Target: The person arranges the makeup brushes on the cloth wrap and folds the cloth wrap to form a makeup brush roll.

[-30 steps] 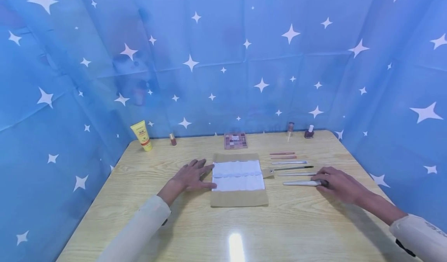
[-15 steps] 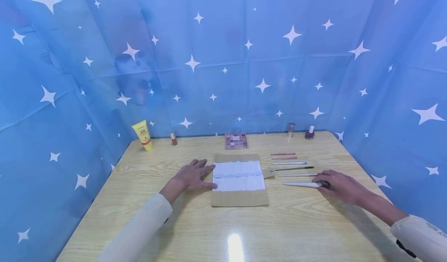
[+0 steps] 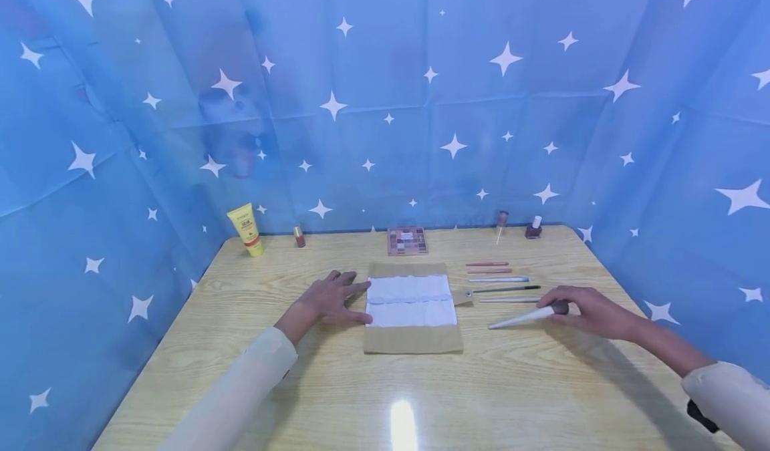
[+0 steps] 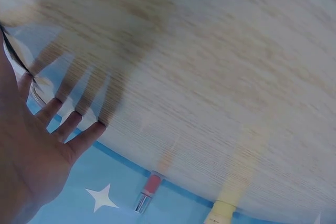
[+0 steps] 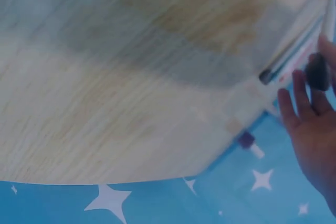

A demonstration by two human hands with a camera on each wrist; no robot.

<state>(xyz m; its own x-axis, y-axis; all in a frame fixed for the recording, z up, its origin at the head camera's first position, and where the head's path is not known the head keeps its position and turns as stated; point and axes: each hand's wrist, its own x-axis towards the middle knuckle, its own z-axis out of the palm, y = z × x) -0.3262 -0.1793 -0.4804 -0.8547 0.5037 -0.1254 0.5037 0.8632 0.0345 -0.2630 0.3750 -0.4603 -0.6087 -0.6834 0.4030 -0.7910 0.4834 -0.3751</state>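
Observation:
My right hand (image 3: 592, 312) pinches a makeup brush (image 3: 520, 318) near its dark bristle end. That end is raised off the table, while the pale handle slants down to the left. In the right wrist view the dark bristles (image 5: 317, 72) show between thumb and fingers. My left hand (image 3: 327, 302) lies with spread fingers at the left edge of an unfolded brush roll (image 3: 412, 341). The roll is tan with white pockets, and a tan strap (image 3: 462, 296) sticks out at its right. Beside the strap lie several thinner brushes, including a dark one (image 3: 505, 289) and a white one (image 3: 499, 279).
Along the table's back edge stand a yellow tube (image 3: 245, 230), a small lipstick-like tube (image 3: 299, 237), an eyeshadow palette (image 3: 407, 241), a slim clear-and-brown tube (image 3: 501, 224) and a nail polish bottle (image 3: 533, 228). A blue star-patterned curtain (image 3: 385, 137) surrounds the table.
My right hand has lifted the bristle end of the large brush off the table, tilting it. The left hand stays at the roll's edge.

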